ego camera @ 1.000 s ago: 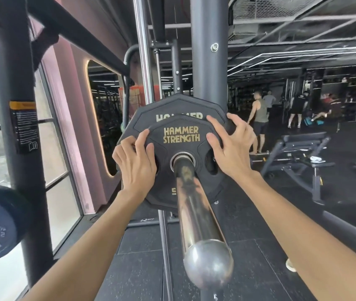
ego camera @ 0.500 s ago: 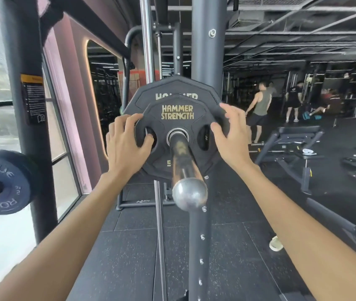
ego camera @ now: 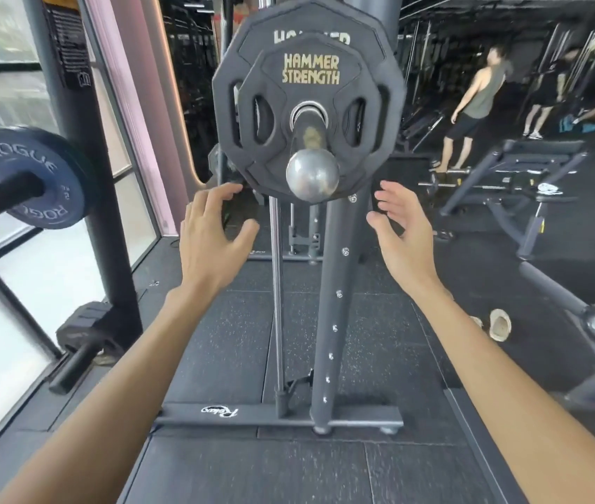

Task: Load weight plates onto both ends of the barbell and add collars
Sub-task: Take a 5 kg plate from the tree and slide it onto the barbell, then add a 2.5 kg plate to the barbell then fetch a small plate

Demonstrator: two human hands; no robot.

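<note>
Two black Hammer Strength plates, a smaller plate (ego camera: 308,114) in front of a larger plate (ego camera: 379,49), sit on the barbell sleeve (ego camera: 311,172). Left hand (ego camera: 210,236) and right hand (ego camera: 403,234) hover below them, fingers loosely spread, holding nothing.

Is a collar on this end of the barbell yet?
Not on. The barbell sleeve runs bare from the smaller Hammer Strength plate to its end cap.
</note>
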